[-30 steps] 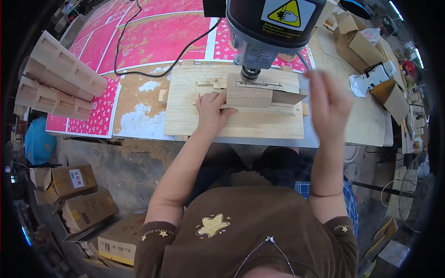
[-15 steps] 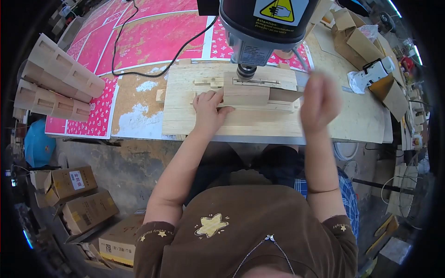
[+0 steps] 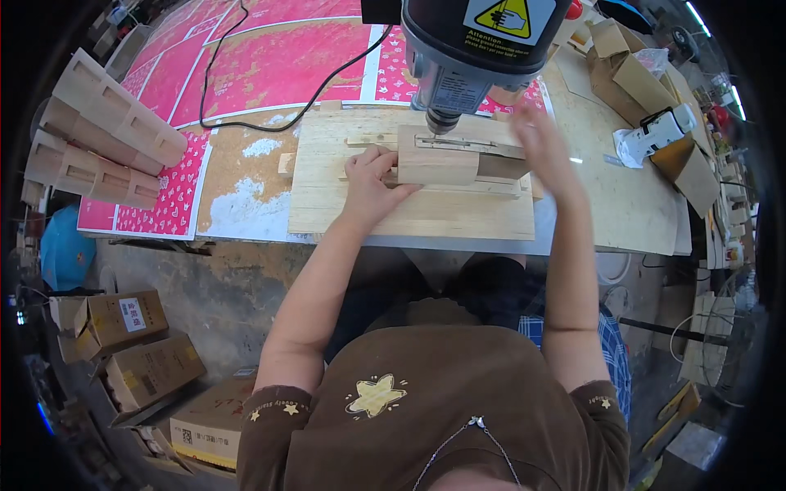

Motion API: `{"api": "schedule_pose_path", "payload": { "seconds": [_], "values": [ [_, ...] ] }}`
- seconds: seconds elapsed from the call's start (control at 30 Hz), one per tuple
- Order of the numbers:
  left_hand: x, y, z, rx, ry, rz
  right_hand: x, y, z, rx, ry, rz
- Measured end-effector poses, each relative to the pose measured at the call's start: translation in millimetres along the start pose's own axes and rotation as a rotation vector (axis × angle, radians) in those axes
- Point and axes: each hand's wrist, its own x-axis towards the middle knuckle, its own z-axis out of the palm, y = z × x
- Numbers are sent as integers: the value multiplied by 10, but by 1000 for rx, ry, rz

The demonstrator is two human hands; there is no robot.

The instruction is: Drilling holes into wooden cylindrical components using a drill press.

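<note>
A pale wooden block (image 3: pixel 434 166) with a slot along its top lies on a wooden jig board (image 3: pixel 409 219), under the chuck (image 3: pixel 443 123) of a drill press (image 3: pixel 475 57). My left hand (image 3: pixel 375 182) grips the block's left end, its thumb along the front edge and its fingers behind. At the block's right end a darker, brownish piece (image 3: pixel 503 168) shows. Near it, raised beside the drill press, is my right hand (image 3: pixel 542 141); motion smears its fingers, so whether they hold anything is hidden.
Slotted wooden pieces (image 3: pixel 98 135) stand stacked at the far left. A black cable (image 3: pixel 295 119) crosses the pink-covered table (image 3: pixel 278 69). At the right are an open cardboard box (image 3: pixel 626 78) and a white bottle-like object (image 3: pixel 655 135). Cardboard boxes (image 3: pixel 155 368) sit on the floor at left.
My right hand has moved slightly left and away from me, toward the drill press. My left hand stays at the block's left end. The whole view has shifted slightly.
</note>
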Motion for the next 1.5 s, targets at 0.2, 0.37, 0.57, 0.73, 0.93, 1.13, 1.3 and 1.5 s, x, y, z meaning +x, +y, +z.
{"api": "schedule_pose_path", "payload": {
  "seconds": [0.2, 0.37, 0.57, 0.73, 0.93, 1.13, 1.3, 1.5],
  "values": [
    [-114, 7, -668, -200, -18, -46, -481, 262, 83, -262, -110, -152],
    [-461, -99, -1492, -507, 53, -511, -568, 125, 54, -235, -205, -142],
    [-483, 263, -1575, -845, 271, -845, -670, -134, 185, -209, -189, -173],
    [-565, 232, -1623, -663, 236, -767, -663, -161, 235, -197, -173, -209],
    [-478, 72, -2102, 201, 321, -433, -698, -116, 202, -227, -156, -233],
    [-323, -672, -2874, 686, 402, -429, -702, -188, 204, -225, -155, -176],
    [-266, -1581, -3266, 854, 404, -761, -709, -159, 223, -241, -150, -188],
    [-222, -2056, -3431, 1009, 456, -672, -697, -216, 231, -207, -168, -116]
  ]
}}
